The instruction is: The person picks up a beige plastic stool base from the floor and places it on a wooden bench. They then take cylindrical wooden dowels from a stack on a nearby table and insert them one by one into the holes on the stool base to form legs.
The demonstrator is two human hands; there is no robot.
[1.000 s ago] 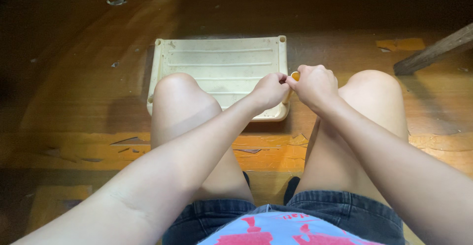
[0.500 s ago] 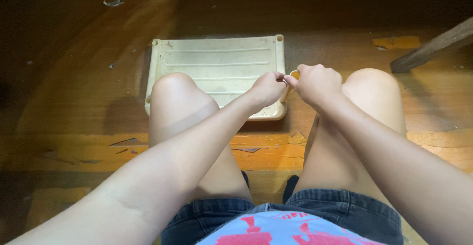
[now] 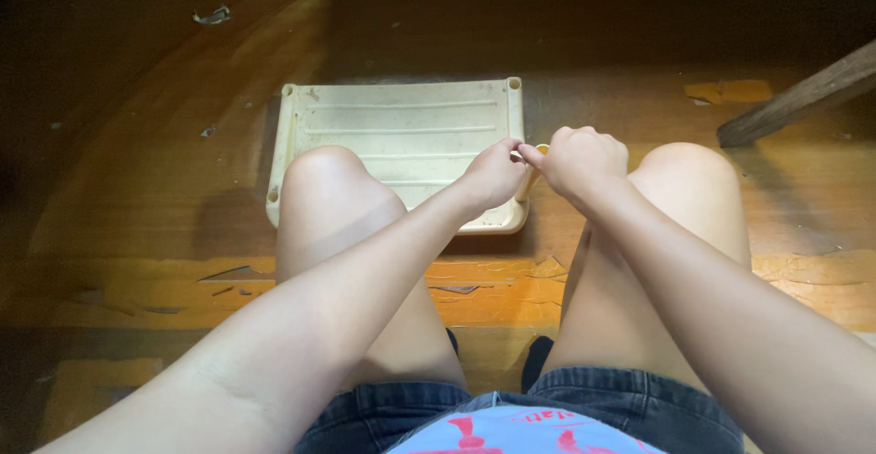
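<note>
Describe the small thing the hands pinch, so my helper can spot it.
On the worn wood floor lies a cream ribbed tray. Over its right edge, the left hand and right hand meet. Between their fingertips peeks a tiny yellow-orange piece, the only bright bit there.

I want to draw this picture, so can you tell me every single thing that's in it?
Tray: one, cream plastic with ridges, flat on the floor beyond the knees.
Small yellow thing: one, pinched between both hands; too hidden to tell what it is.
Wooden floor: orange-brown, worn and chipped, dark at the top.
Wooden bar: one, brown, slanting in at the right edge.
Scraps: a few pale bits, scattered on the floor at the upper left.
Shorts: dark denim, at the bottom.
Shirt: pale blue with pink print, bottom edge.
Knees: two, bare, either side of the hands.
Left hand: closed on the yellow thing.
Right hand: closed on it too.
</note>
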